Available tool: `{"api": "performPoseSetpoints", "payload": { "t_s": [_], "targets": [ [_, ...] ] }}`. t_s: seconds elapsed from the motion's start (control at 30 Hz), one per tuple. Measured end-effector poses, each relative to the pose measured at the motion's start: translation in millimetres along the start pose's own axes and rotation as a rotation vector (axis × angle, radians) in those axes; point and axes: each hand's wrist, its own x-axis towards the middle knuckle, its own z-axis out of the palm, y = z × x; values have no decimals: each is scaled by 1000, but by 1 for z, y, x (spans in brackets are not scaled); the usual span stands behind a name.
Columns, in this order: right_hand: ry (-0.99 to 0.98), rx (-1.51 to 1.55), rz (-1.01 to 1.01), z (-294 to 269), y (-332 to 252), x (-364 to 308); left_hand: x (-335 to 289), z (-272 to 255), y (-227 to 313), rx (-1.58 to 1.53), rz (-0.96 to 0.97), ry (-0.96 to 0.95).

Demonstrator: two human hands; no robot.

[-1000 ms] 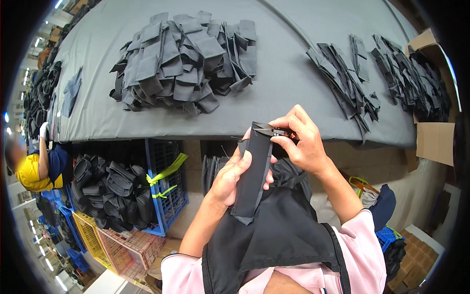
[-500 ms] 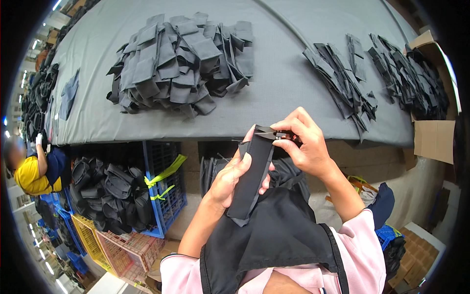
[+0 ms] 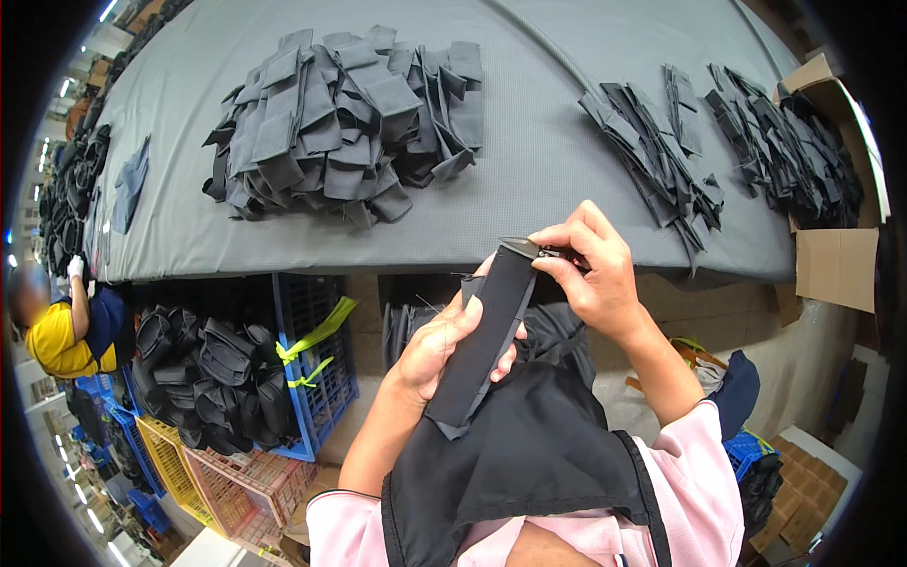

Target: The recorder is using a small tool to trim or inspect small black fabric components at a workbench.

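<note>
My left hand [image 3: 436, 348] grips a long black fabric strip [image 3: 484, 342], thumb on top and fingers curled beneath it. The strip slants up and away from my black apron [image 3: 529, 444]. At its far end, my right hand [image 3: 593, 274] pinches a pair of small thread snips [image 3: 521, 248] between thumb and fingers. The metal blades lie against the strip's end edge; whether thread is between them is too small to tell. A frayed flap with loose threads sticks out at the strip's left side, beside my left thumb.
Ahead, a grey-covered table [image 3: 529, 189] bears a large pile of dark fabric strips [image 3: 331, 123] and smaller bundles [image 3: 652, 151] at right. An open cardboard box [image 3: 836, 269] stands at its right end. Blue crate [image 3: 316, 378] with black pouches at lower left; a person in yellow [image 3: 59, 331] works far left.
The snips' blades, spread apart earlier at the strip's end, now look closed together across its edge. My right hand has turned and risen slightly; the left keeps its grip.
</note>
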Motion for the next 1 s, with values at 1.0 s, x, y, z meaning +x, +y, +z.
{"api": "performPoseSetpoints", "payload": {
  "t_s": [1.0],
  "targets": [
    [-476,300,392,-29,6,9,20,1,-3,1156,157,175]
  ]
}}
